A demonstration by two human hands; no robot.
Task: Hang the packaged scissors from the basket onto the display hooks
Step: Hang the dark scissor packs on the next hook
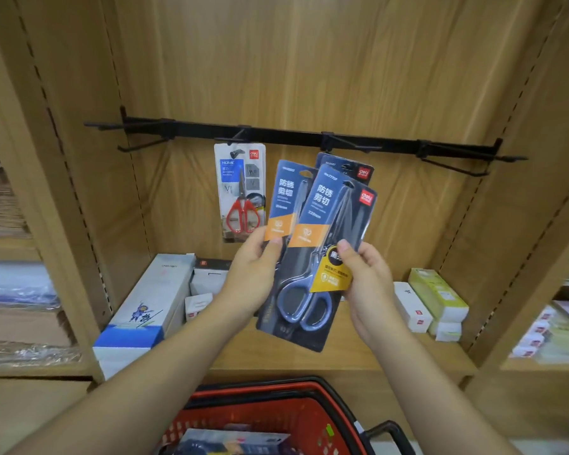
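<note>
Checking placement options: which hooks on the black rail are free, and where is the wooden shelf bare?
Free: the far-left black wire hook and the far-right hook. The red-handled scissors pack fills one; the held dark-blue packs crowd its right neighbour. The wooden shelf is bare mid-front, between the long white-and-blue box and the small white boxes.

- Black hook rail (pixel 293 134): bare wood panel above it, open to reach.
- Below its left end, the leftmost hook (pixel 138 146) juts out empty, free space beneath.
- Left of its middle, a hanging red-handled scissors pack (pixel 240 192) fills one hook.
- Below its middle, fanned scissors packs (pixel 322 205) block the way.
- Below its right end, the rightmost hook (pixel 454 167) is empty.
</note>
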